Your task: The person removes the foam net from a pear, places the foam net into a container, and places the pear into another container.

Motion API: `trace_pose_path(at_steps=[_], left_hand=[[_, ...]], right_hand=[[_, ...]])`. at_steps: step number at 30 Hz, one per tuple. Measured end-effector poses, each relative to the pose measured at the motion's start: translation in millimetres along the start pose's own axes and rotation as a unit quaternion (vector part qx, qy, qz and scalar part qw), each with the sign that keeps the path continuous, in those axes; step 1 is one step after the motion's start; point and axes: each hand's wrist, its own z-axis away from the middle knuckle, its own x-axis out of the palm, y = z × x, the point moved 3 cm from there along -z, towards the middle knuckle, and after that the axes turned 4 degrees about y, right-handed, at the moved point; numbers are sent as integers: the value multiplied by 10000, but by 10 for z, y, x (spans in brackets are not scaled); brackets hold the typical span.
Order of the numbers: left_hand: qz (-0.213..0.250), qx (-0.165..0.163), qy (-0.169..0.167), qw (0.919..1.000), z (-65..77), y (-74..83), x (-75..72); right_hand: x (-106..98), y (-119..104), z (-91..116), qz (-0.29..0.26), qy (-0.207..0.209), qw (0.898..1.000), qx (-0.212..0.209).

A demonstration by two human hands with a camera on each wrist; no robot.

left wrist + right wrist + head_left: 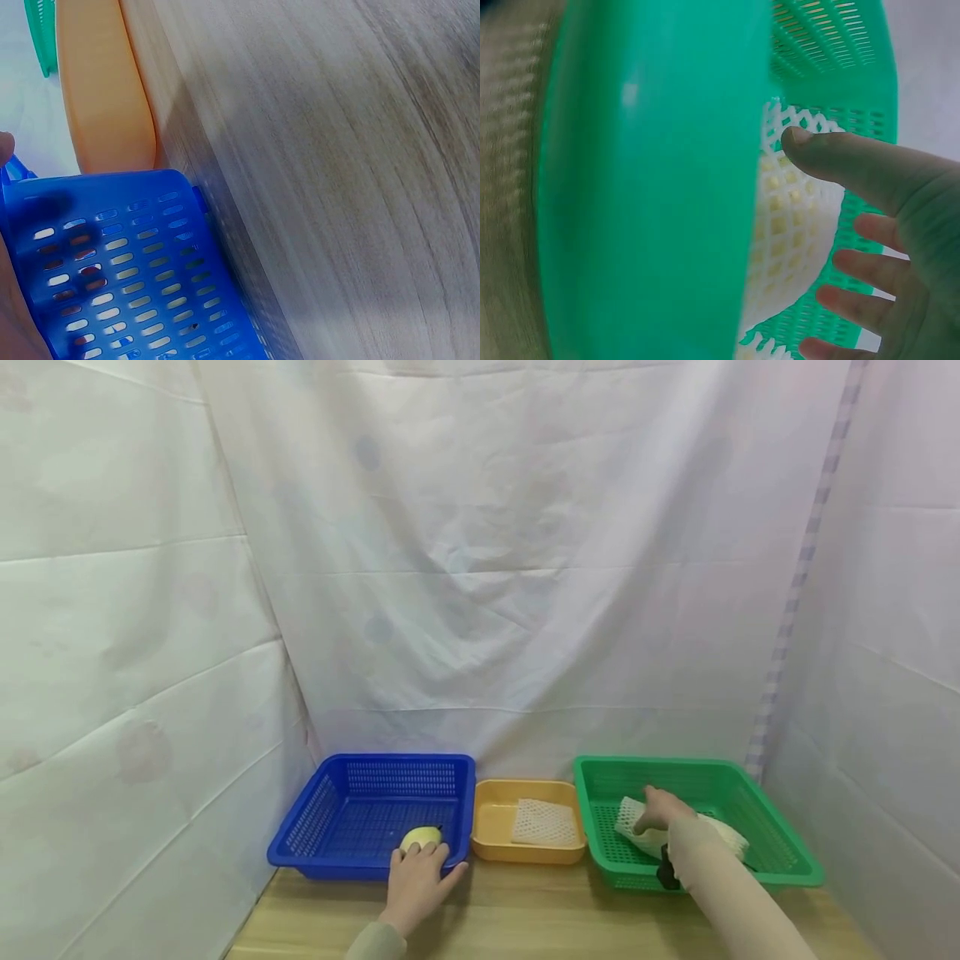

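Observation:
In the blue basket (pixel 371 870) lies a pale yellow-green pear (pixel 422 837) with a dark stem, close to the near rim. My left hand (pixel 417 878) reaches over that rim, fingertips on top of the pear and thumb held out to the right. My right hand (pixel 666 810) is over the green basket (pixel 780 878), fingers spread. Under it lies a pale fruit in a white foam net sleeve (pixel 791 232). In the right wrist view the thumb tip overlaps the net's open end, while the other fingers stand apart from it. A second net edge (pixel 761 349) shows below.
Between the two baskets stands a yellow tray (pixel 491 852) holding a flat white foam net (pixel 544 823). All three containers sit on a wooden table (pixel 517 910). White cloth (pixel 487 527) hangs behind and along both sides.

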Motion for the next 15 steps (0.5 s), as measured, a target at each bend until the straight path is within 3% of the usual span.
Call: trace_pose_path(at_steps=[6,15], left_hand=[[-14,-27,52,10000,-5,4,-5],[-41,-11,158,9999,-5,7,13]], right_hand=[[44,29,-29,137,16,9999,-49],[146,99,-104,-100,-176,9998,90]])
